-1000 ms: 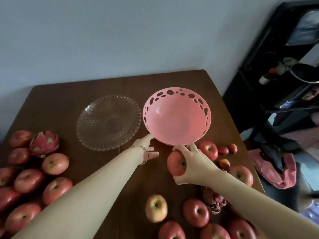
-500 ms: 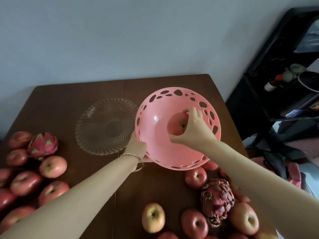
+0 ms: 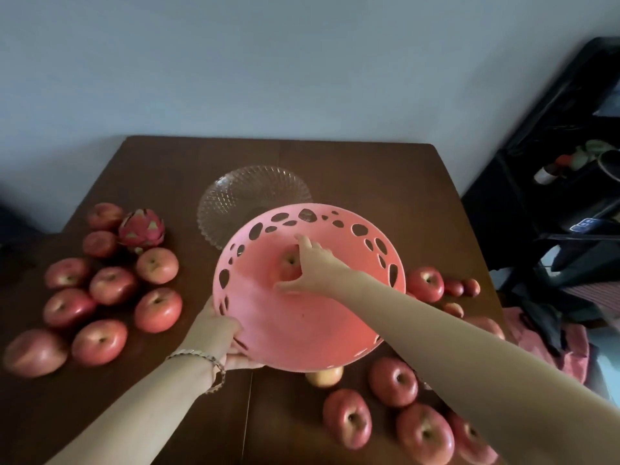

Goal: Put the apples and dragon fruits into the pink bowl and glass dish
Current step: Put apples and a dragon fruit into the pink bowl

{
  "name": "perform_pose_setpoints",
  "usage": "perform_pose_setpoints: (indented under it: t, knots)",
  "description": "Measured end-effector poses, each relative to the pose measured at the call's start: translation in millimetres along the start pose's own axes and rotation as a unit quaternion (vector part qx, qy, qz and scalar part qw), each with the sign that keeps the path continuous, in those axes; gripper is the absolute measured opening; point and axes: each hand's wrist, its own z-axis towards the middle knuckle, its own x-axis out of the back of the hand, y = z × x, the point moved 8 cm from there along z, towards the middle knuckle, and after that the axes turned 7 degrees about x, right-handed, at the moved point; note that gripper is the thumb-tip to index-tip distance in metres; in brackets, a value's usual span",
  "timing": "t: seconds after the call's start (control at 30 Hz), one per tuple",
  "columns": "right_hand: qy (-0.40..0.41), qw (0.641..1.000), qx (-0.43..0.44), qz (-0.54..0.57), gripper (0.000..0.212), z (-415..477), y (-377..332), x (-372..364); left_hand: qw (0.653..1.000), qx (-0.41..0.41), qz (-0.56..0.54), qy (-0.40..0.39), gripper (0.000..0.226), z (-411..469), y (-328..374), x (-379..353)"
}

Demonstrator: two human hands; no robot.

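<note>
Left hand [image 3: 218, 333]: clamped on the near-left rim of the pink bowl [image 3: 302, 330]; thumb over the edge, fingers underneath; there's a bracelet [image 3: 204, 359] on that wrist

Right hand [image 3: 313, 268]: reaching down inside the bowl; fingers spread loosely around the apple [image 3: 288, 268] there; can't tell if they're actually gripping it or just touching

Pink bowl: tipped toward the camera, pretty clearly lifted off the surface [image 3: 369, 182] on the near side; one apple inside, nothing else visible in it

Glass dish [image 3: 248, 193]: sits behind the bowl, near edge hidden by the bowl's rim; looks empty

Dragon fruit [image 3: 141, 228]: on the left side of the surface, tucked among the apples

Left apples [image 3: 112, 285]: a loose cluster of red ones, all on the surface

Right apples [image 3: 392, 380]: more scattered near the right arm; a yellowish one [image 3: 324, 377] peeks out from under the bowl's front edge
</note>
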Motion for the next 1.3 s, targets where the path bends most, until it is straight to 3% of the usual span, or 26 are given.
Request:
perform_pose_setpoints:
  t: [0.1,0.2,0.27,0.37,0.4,0.43,0.47,0.53,0.6,0.67,0.73,0.83,0.93,1.0,1.07,1.13,1.23,1.3]
  knots:
    - [-0.039,0.998,0.003,-0.043,0.098,-5.3,-18.1,-19.0,1.000,0.011,-0.023,0.014,0.068,-2.5,-14.2,19.6]
    - [-0.019,0.998,0.028,-0.055,0.094,-13.6,-40.2,-11.8,0.999,0.004,-0.027,0.034,0.066,-5.7,-21.9,42.8]
    - [0.108,0.992,0.067,-0.011,0.071,-24.4,-51.7,21.5,0.998,-0.007,-0.028,0.050,0.066,-7.8,-23.2,58.3]
    - [0.388,0.916,0.050,0.090,0.034,-62.7,-30.2,75.4,0.997,-0.010,-0.044,0.063,0.072,-10.1,-26.3,81.3]
    - [0.426,0.899,0.005,0.102,0.030,-72.9,-10.1,76.2,0.996,-0.009,-0.051,0.067,0.073,-9.0,-28.2,89.8]
    - [0.413,0.904,-0.050,0.098,0.030,-75.5,13.4,66.0,0.996,-0.008,-0.056,0.069,0.073,-6.5,-29.9,97.5]
    - [0.348,0.928,-0.110,0.079,0.034,-71.5,37.3,45.2,0.996,-0.007,-0.056,0.073,0.072,-4.2,-31.4,103.9]
    - [0.111,0.975,-0.192,0.015,0.051,-60.5,68.5,-20.3,0.996,-0.008,-0.046,0.081,0.071,-0.4,-32.4,115.5]
    - [-0.079,0.977,-0.192,-0.041,0.071,-60.2,73.7,-78.9,0.996,-0.012,-0.043,0.081,0.071,3.2,-32.0,122.7]
    - [-0.144,0.971,-0.170,-0.086,0.085,-61.4,69.8,-113.4,0.996,-0.013,-0.045,0.075,0.070,5.9,-31.9,126.7]
    - [-0.159,0.966,-0.164,-0.117,0.084,-62.3,67.5,-130.3,0.997,-0.011,-0.044,0.069,0.069,9.0,-32.8,128.6]
    - [-0.128,0.971,-0.151,-0.132,0.064,-61.9,67.3,-124.3,0.998,-0.013,-0.024,0.061,0.069,13.2,-35.5,129.0]
    - [0.094,0.974,-0.204,0.002,0.075,-71.0,76.1,-64.2,0.998,-0.006,-0.008,0.059,0.070,18.7,-41.5,128.6]
    - [0.240,0.951,-0.196,0.022,0.085,-81.3,71.3,-14.5,0.999,-0.001,0.000,0.052,0.074,22.6,-45.8,123.6]
    - [0.317,0.936,-0.149,0.041,0.083,-85.2,57.1,18.8,0.999,0.002,0.009,0.049,0.078,26.4,-50.2,115.7]
    - [0.276,0.956,-0.093,0.041,0.079,-74.7,37.0,23.5,0.999,0.005,0.021,0.050,0.080,31.4,-55.7,106.1]
    - [0.097,0.993,-0.056,-0.022,0.079,-52.6,18.6,-17.6,0.999,0.017,0.024,0.044,0.080,41.4,-66.9,89.3]
    - [-0.003,0.993,-0.065,-0.103,0.079,-43.3,19.2,-55.8,0.999,0.024,0.029,0.039,0.079,45.9,-71.4,79.1]
